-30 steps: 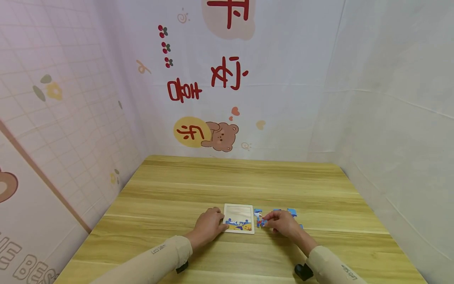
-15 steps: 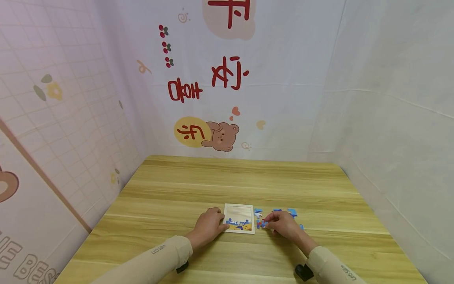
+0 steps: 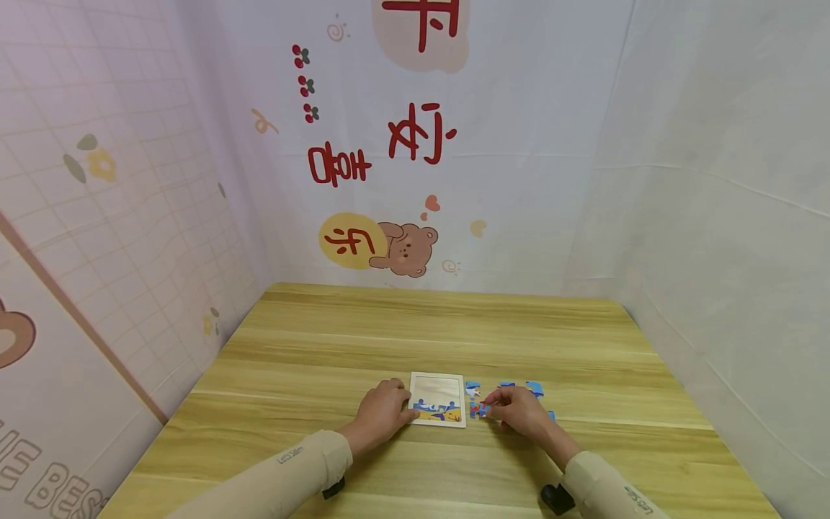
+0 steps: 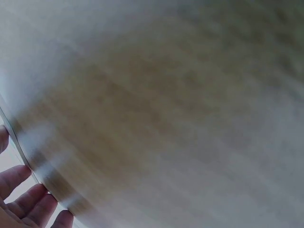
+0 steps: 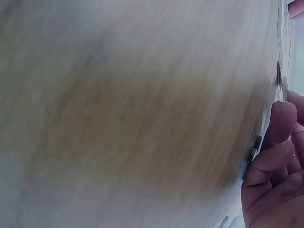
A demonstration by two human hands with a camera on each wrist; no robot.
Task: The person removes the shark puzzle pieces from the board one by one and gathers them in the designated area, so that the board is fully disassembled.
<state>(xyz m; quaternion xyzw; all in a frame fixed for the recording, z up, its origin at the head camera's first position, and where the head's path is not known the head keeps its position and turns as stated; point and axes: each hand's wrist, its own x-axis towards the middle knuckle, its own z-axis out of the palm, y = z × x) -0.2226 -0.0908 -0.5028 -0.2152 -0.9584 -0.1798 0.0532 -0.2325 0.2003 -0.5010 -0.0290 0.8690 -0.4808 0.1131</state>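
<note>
In the head view a square puzzle tray point(image 3: 441, 424) with a pale rim lies on the table. Blue and yellow picture pieces point(image 3: 436, 412) fill its near part, and its bare floor shows behind them. My left hand point(image 3: 381, 411) rests along the tray's left edge, thumb on the near-left rim; the left wrist view shows the fingertips point(image 4: 42, 202) against that edge. To the tray's right, my right hand point(image 3: 519, 411) pinches a small puzzle piece point(image 3: 483, 409) in blue and red, low over the table. Its fingers partly cover the piece.
A blue and white piece point(image 3: 472, 389) lies close to the tray's right edge. Other blue pieces point(image 3: 534, 388) lie behind the right hand, and one point(image 3: 552, 415) shows beside its wrist. The wood-grain table point(image 3: 389, 328) extends to patterned cloth walls point(image 3: 519, 180).
My right fingers have shifted slightly at the blue and red piece, which has turned and sits lower. The left hand and the tray stay in place.
</note>
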